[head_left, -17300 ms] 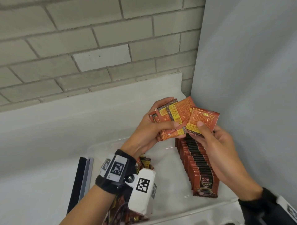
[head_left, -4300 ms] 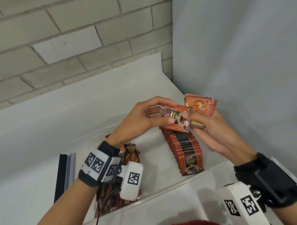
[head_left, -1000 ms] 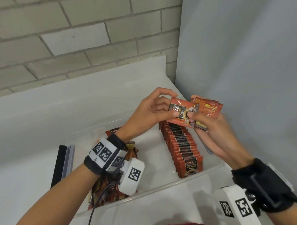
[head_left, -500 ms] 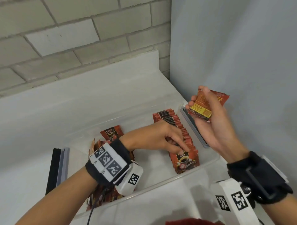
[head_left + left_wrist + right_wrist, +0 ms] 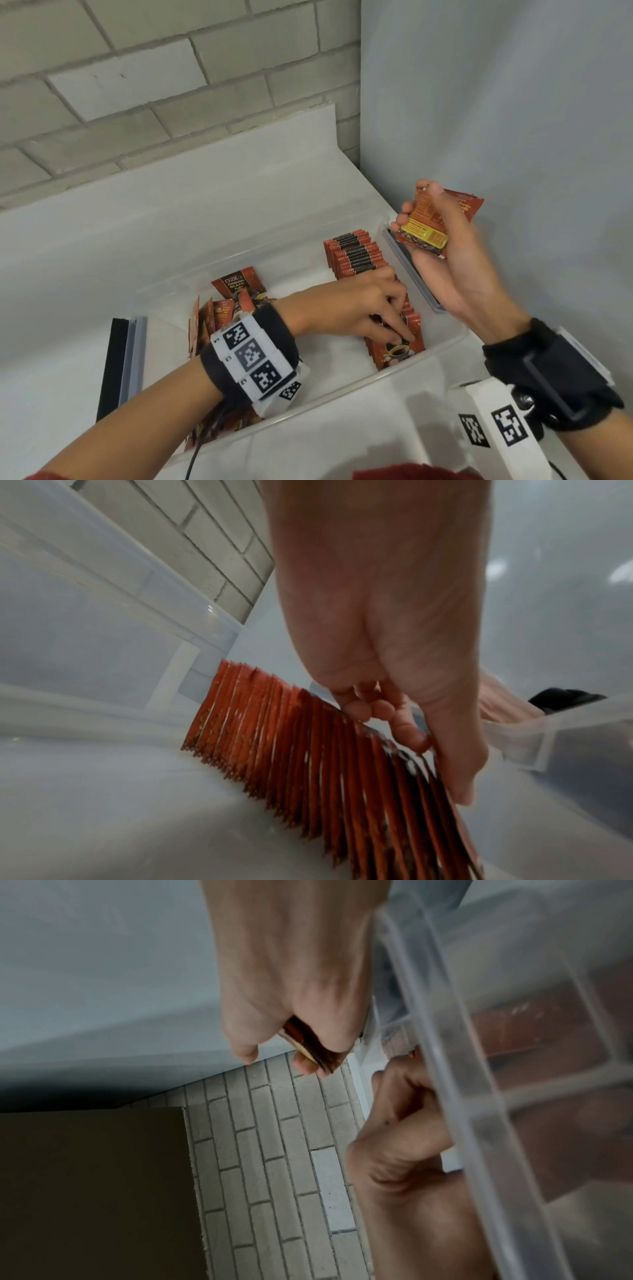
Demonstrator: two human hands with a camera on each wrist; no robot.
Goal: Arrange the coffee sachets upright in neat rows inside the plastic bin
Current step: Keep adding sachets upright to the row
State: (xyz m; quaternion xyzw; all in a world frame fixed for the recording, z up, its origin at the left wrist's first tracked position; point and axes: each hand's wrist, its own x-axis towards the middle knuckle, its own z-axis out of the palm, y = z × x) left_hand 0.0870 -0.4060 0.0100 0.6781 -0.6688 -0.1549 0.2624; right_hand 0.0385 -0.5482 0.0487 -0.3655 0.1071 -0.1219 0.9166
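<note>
One row (image 5: 373,291) of sachets stands upright along the right side of the bin (image 5: 342,394). The left hand (image 5: 356,308) pinches the nearest sachet at the row's front end, seating it. The right hand (image 5: 442,246) grips a small stack (image 5: 424,226) above the bin's right edge. To do this well, press the sachet flush against its neighbour, keep its top level, and let go only once it stands. A loose pile (image 5: 222,308) waits at the left.

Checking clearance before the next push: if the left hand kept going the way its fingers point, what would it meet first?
The left hand points down and toward the near end of the row of sachets; its fingers already touch the front sachet. Beyond that, probably the bin's near wall.
</note>
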